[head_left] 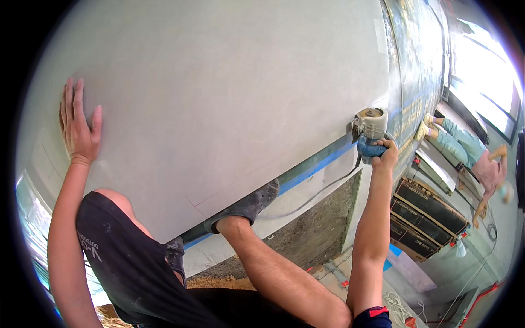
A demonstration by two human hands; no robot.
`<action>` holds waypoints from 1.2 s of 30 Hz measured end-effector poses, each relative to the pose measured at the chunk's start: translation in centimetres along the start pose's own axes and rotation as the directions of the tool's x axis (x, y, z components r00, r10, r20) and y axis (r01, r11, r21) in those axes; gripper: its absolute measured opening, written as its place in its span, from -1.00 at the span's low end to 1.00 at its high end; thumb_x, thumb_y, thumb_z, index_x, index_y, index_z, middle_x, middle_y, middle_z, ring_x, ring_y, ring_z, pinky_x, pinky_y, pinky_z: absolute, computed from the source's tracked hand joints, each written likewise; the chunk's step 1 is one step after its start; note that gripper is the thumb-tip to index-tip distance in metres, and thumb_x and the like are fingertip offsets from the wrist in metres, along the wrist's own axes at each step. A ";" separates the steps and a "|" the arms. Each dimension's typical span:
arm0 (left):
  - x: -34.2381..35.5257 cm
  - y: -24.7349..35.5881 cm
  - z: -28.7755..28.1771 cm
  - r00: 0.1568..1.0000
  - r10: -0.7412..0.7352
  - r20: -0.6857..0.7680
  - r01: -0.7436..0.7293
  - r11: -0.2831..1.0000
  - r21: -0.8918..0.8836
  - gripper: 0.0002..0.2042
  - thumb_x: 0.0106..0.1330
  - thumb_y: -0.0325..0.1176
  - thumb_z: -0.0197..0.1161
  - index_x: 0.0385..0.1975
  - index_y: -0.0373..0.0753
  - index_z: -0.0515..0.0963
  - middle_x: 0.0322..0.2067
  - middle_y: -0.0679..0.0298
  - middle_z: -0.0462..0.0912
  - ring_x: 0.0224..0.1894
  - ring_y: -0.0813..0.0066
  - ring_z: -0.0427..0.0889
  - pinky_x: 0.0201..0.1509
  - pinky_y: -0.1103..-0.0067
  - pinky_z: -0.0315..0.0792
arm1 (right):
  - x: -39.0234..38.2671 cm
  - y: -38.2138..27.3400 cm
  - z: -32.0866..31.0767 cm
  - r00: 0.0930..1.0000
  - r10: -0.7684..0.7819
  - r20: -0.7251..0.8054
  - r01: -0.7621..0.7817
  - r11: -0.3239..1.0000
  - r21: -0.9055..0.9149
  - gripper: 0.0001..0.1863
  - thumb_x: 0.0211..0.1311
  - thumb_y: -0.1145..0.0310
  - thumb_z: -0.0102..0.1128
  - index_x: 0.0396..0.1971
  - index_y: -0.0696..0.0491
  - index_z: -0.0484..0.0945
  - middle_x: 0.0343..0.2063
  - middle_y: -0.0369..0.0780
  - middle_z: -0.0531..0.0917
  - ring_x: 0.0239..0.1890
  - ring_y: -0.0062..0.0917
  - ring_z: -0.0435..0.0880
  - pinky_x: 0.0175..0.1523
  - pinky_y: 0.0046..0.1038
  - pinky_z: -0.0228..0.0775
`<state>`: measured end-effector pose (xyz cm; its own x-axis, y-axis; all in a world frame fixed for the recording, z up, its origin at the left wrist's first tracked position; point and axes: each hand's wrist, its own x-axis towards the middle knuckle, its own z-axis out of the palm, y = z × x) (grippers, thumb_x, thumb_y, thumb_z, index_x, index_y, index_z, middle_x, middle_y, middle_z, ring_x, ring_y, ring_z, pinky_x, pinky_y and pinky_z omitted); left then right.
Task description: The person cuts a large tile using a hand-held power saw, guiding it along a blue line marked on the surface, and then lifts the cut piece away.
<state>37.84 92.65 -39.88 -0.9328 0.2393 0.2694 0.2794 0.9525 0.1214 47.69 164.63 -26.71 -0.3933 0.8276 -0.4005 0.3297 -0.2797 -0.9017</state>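
Note:
My left hand [81, 120] lies with its fingers apart on a large pale grey board [246, 87], near its left side. My right hand [385, 152] grips a blue-handled power tool [369, 128] with a dusty cylindrical guard or housing, which sits at the board's lower right edge. A dark cord trails from the tool down to the left. A blue strip [317, 167] runs along that edge. My foot in a dark clog [246, 205] is beside the board's edge, and my bent knee is near my left arm.
At the right, another person [476, 158] in a pink top is by a bright window [481, 65]. Stacked black cartons [424, 210], long boards [437, 172], cables and red pieces lie on that side. A rough concrete patch [306, 229] shows below the board.

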 end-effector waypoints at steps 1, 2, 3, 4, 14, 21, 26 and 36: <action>0.0 0.0 0.0 1.000 -0.001 0.003 0.001 1.000 -0.001 -0.40 0.39 -0.08 -0.02 0.39 -0.16 0.14 0.41 0.11 0.10 0.42 0.05 0.10 0.46 0.25 -0.03 | -0.1 0.0 0.1 1.000 -0.005 -0.006 0.005 1.000 -0.007 -0.85 -0.03 0.61 -0.05 -0.38 0.20 0.37 -0.46 -0.20 0.43 -0.52 -0.48 0.45 -0.37 -0.37 0.45; 0.0 0.0 -0.1 1.000 -0.002 0.005 0.002 1.000 -0.002 -0.40 0.39 -0.08 -0.02 0.39 -0.16 0.14 0.41 0.11 0.10 0.43 0.05 0.09 0.46 0.25 -0.04 | -0.3 0.1 0.3 1.000 -0.010 -0.012 0.009 1.000 -0.014 -0.85 -0.03 0.61 -0.05 -0.38 0.20 0.37 -0.46 -0.20 0.43 -0.51 -0.48 0.45 -0.37 -0.36 0.45; 0.1 0.0 -0.2 1.000 -0.003 0.008 0.003 1.000 -0.004 -0.40 0.39 -0.07 -0.02 0.39 -0.16 0.14 0.41 0.11 0.10 0.43 0.05 0.09 0.46 0.25 -0.04 | -0.4 0.1 0.4 1.000 -0.015 -0.018 0.014 1.000 -0.021 -0.84 -0.03 0.61 -0.05 -0.38 0.20 0.37 -0.46 -0.20 0.43 -0.51 -0.47 0.45 -0.37 -0.36 0.45; 0.1 0.1 -0.2 1.000 0.000 0.003 0.000 1.000 -0.003 -0.40 0.39 -0.07 -0.02 0.39 -0.16 0.14 0.41 0.10 0.09 0.43 0.05 0.09 0.46 0.25 -0.04 | -0.4 0.1 0.4 1.000 -0.008 -0.021 0.008 1.000 -0.017 -0.85 -0.04 0.61 -0.05 -0.38 0.20 0.37 -0.46 -0.20 0.43 -0.51 -0.47 0.45 -0.36 -0.36 0.45; 0.4 0.3 -0.3 1.000 -0.009 -0.013 0.009 1.000 0.009 -0.40 0.40 -0.01 -0.04 0.39 -0.10 0.15 0.40 0.13 0.12 0.41 0.07 0.12 0.45 0.25 0.00 | -1.7 -0.2 1.0 0.999 0.031 -0.019 -0.032 0.998 -0.047 -0.87 -0.04 0.61 -0.04 -0.41 0.19 0.38 -0.50 -0.23 0.44 -0.52 -0.50 0.46 -0.35 -0.39 0.45; 0.3 0.2 -0.3 1.000 -0.012 -0.011 0.012 1.000 0.002 -0.40 0.38 -0.03 -0.02 0.39 -0.09 0.15 0.40 0.15 0.12 0.41 0.07 0.12 0.45 0.25 0.00 | -2.1 0.0 1.1 0.999 0.040 -0.002 -0.040 0.999 0.001 -0.89 -0.03 0.62 -0.05 -0.43 0.18 0.37 -0.50 -0.25 0.44 -0.52 -0.53 0.46 -0.35 -0.42 0.46; 0.4 0.2 -0.3 1.000 -0.005 -0.004 0.005 1.000 0.014 -0.39 0.39 -0.04 -0.03 0.39 -0.15 0.14 0.41 0.10 0.10 0.42 0.05 0.10 0.45 0.25 -0.03 | -2.1 0.2 0.7 0.999 0.037 0.006 -0.037 0.999 -0.008 -0.88 -0.02 0.62 -0.05 -0.42 0.18 0.36 -0.49 -0.25 0.45 -0.52 -0.52 0.46 -0.36 -0.42 0.45; 0.4 0.2 -0.3 1.000 -0.014 -0.014 0.014 1.000 0.004 -0.39 0.38 -0.04 -0.01 0.40 -0.08 0.13 0.41 0.15 0.11 0.42 0.08 0.11 0.46 0.26 -0.01 | -3.1 0.4 1.1 0.999 0.031 -0.026 -0.032 0.999 -0.013 -0.88 -0.04 0.62 -0.07 -0.43 0.19 0.35 -0.48 -0.22 0.43 -0.51 -0.51 0.45 -0.36 -0.40 0.45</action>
<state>37.57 92.91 -39.42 -0.9334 0.2231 0.2810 0.2652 0.9565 0.1214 48.12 161.48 -26.02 -0.3602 0.8309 -0.4241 0.3532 -0.2993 -0.8864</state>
